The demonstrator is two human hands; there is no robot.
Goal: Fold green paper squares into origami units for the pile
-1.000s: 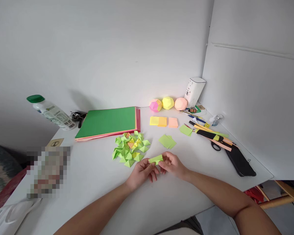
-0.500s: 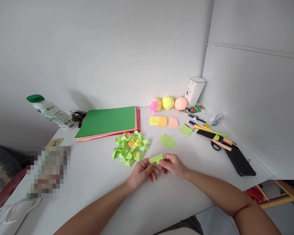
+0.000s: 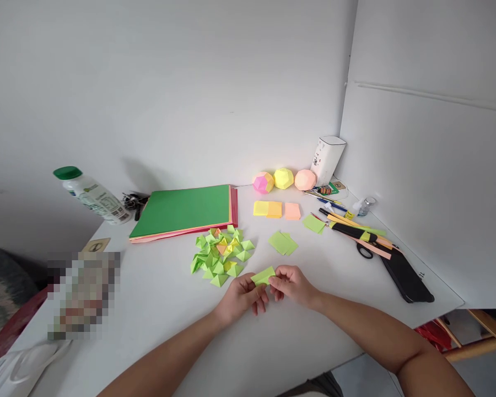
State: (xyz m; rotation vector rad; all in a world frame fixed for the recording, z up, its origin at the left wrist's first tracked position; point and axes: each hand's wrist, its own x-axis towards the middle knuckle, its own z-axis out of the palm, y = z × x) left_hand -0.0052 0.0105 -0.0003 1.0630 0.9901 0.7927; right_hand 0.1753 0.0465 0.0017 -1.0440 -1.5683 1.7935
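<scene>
Toward front edge of worktop (image 3: 161, 314), just beside pile of folded units (image 3: 221, 255): left hand (image 3: 240, 298) and right hand (image 3: 294, 286), each grip clamped on one end of green paper slip (image 3: 263, 275), held just above surface. Folding step in hand; crease judged to need even fingertip pressure.

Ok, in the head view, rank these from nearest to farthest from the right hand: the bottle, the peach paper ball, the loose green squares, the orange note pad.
From the right hand, which pinches the green paper:
1. Loose green squares, just beyond it.
2. Orange note pad, farther back.
3. Peach paper ball, by the back wall.
4. Bottle, far left.
</scene>
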